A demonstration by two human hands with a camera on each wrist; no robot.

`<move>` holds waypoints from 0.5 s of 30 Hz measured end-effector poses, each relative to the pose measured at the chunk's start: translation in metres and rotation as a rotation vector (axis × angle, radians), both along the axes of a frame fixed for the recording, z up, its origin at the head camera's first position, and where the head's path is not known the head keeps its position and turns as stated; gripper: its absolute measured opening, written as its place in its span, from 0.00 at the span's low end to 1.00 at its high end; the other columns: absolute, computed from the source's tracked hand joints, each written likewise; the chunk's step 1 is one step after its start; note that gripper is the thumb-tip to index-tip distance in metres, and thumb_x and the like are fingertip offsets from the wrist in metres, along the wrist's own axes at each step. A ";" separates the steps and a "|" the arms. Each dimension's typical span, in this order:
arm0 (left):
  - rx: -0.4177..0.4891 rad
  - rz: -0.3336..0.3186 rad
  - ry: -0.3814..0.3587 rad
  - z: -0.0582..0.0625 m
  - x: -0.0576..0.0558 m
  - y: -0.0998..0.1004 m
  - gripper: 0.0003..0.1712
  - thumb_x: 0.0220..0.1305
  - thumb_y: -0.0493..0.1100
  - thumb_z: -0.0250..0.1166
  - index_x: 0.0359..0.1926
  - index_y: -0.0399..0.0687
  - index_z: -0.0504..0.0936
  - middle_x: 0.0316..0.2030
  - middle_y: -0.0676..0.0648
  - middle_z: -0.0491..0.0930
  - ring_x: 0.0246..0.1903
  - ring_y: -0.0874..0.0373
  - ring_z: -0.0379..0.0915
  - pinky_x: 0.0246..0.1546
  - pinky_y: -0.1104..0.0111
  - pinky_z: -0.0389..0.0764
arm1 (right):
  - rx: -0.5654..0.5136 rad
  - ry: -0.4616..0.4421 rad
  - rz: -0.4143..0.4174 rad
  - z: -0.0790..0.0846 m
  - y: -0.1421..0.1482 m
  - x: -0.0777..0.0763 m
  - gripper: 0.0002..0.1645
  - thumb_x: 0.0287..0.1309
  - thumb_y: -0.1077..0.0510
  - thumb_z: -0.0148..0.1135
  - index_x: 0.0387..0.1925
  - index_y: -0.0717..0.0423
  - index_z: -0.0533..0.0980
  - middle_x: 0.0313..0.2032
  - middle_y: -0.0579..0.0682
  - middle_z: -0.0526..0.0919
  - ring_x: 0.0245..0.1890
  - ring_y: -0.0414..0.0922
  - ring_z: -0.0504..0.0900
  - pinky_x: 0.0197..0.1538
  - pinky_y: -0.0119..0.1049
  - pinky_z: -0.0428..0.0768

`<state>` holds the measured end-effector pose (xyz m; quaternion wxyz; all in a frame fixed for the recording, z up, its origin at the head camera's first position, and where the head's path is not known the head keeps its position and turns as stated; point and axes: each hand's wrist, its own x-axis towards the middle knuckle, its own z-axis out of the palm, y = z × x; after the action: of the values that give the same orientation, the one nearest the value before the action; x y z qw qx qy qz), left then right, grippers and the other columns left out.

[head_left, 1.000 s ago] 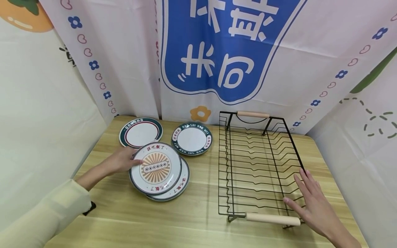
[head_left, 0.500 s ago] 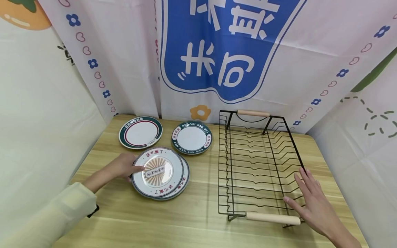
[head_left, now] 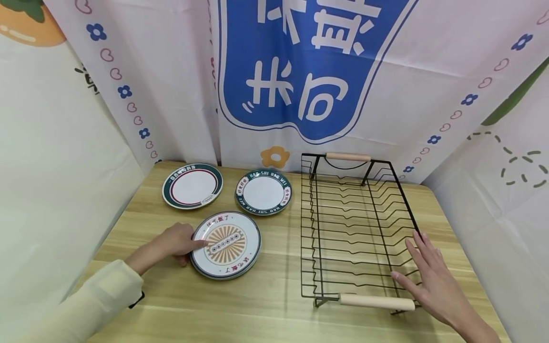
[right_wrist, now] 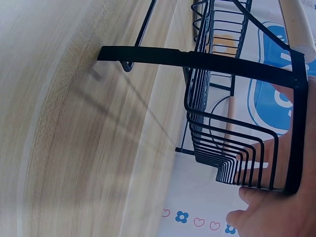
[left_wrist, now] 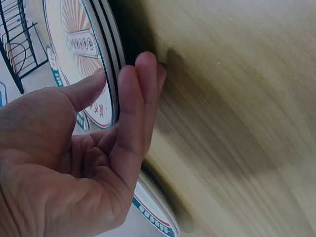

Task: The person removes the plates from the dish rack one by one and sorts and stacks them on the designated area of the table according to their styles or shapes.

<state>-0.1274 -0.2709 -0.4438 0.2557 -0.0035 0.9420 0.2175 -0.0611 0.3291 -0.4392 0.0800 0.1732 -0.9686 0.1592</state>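
In the head view, my left hand [head_left: 177, 242] is at the left rim of a stack of white plates [head_left: 226, 245] with an orange sunburst on top. Its thumb lies over the top plate's rim. In the left wrist view, the stacked rims [left_wrist: 109, 54] stand between this thumb and the long fingers [left_wrist: 129, 101] beside the lower edge. My right hand [head_left: 437, 281] rests at the near right corner of a black wire dish rack [head_left: 351, 238], fingers spread along its side. The right wrist view shows that hand [right_wrist: 276, 210] partly hidden behind the rack's wires.
Two green-rimmed plates, a left one [head_left: 192, 186] and a smaller middle one [head_left: 263, 192], lie behind the stack. The rack has wooden handles, the near one [head_left: 377, 301] toward me. A printed cloth [head_left: 188, 109] hangs behind the wooden table [head_left: 240, 309].
My left hand has brought the top plate down and right, nearer to me, so it now sits lined up over the plate below. My right hand has stayed at the rack.
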 end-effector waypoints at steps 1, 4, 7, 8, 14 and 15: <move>-0.008 0.001 0.001 0.000 0.000 0.001 0.21 0.66 0.54 0.64 0.25 0.42 0.76 0.15 0.46 0.79 0.14 0.57 0.79 0.16 0.70 0.77 | 0.000 0.001 0.001 0.000 0.000 0.000 0.52 0.59 0.41 0.64 0.73 0.64 0.53 0.77 0.56 0.41 0.77 0.47 0.32 0.74 0.38 0.27; -0.039 -0.023 0.032 0.001 0.000 0.001 0.22 0.66 0.55 0.62 0.24 0.43 0.76 0.15 0.46 0.78 0.13 0.56 0.77 0.15 0.70 0.74 | 0.002 0.001 0.003 0.002 -0.001 -0.001 0.52 0.59 0.41 0.64 0.73 0.64 0.53 0.77 0.56 0.41 0.77 0.47 0.31 0.74 0.38 0.27; -0.088 -0.042 0.065 0.003 0.001 0.002 0.23 0.66 0.57 0.60 0.22 0.45 0.75 0.15 0.47 0.77 0.14 0.56 0.75 0.16 0.68 0.70 | 0.007 -0.001 0.010 0.004 -0.001 -0.002 0.52 0.59 0.41 0.64 0.73 0.65 0.53 0.77 0.56 0.41 0.77 0.47 0.32 0.74 0.38 0.26; -0.104 -0.045 0.074 0.004 0.002 0.002 0.24 0.66 0.58 0.60 0.23 0.46 0.75 0.16 0.47 0.76 0.14 0.56 0.74 0.16 0.68 0.69 | 0.010 -0.002 0.013 0.005 -0.001 -0.002 0.52 0.59 0.41 0.64 0.73 0.65 0.53 0.77 0.57 0.41 0.77 0.47 0.32 0.74 0.38 0.26; -0.235 -0.055 0.139 0.016 0.003 0.006 0.25 0.66 0.63 0.58 0.26 0.48 0.75 0.20 0.47 0.74 0.19 0.53 0.70 0.19 0.63 0.66 | 0.100 -0.021 0.038 0.015 0.000 -0.004 0.54 0.59 0.38 0.63 0.72 0.68 0.53 0.76 0.61 0.42 0.76 0.48 0.30 0.73 0.42 0.24; -0.258 -0.061 0.169 0.020 0.002 0.007 0.26 0.66 0.64 0.57 0.29 0.47 0.77 0.23 0.45 0.76 0.22 0.51 0.72 0.20 0.61 0.68 | 0.122 -0.026 0.045 0.018 0.000 -0.005 0.55 0.59 0.37 0.63 0.73 0.68 0.52 0.76 0.62 0.42 0.76 0.48 0.30 0.73 0.42 0.23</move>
<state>-0.1255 -0.2642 -0.4243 0.1792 0.0107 0.9800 0.0863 -0.0662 0.3293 -0.4211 0.0534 0.1973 -0.9733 0.1041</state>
